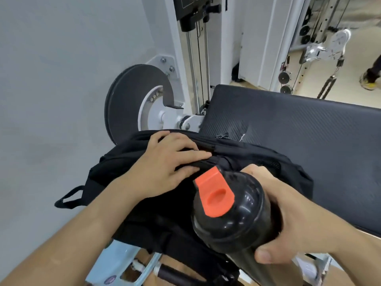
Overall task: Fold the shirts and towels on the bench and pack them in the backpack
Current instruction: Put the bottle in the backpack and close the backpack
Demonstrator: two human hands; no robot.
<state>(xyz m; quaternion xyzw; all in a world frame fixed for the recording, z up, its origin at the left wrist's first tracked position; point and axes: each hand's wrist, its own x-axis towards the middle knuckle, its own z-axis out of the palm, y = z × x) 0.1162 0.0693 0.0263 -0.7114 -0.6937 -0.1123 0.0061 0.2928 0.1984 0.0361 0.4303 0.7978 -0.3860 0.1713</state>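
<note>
Now: two hands in view, both forearms coming in from the lower edge of the frame. The left hand [165,162] lies palm down on top of the backpack [115,168], wrist low, with the fingers [198,155] straight, slightly fanned and pointing right along a closed zipper seam; its grip is spread flat and presses the fabric, pinching nothing. The right hand [299,213] comes in from the lower right. Its grip is wrapped round the body of a bottle [233,219], thumb on the near side and the other fingers curled over the far side. The bottle is tilted, lid end toward the left hand, and sits over the near right part of the backpack; I cannot tell whether it touches the bag. Count: one backpack, black, lying on its side across the near end of the bench [299,131] and overhanging the left edge, with one carry loop [68,197] hanging off to the left. One bottle, black and glossy, with one orange flip cap [214,195]. One zipper pull [223,135] visible at the far edge of the bag. One bench pad, dark and textured, running off to the right. One dark disc [127,100] on the white machine frame just behind the bag. One shoe [369,81] of another person at far right on the floor.
</note>
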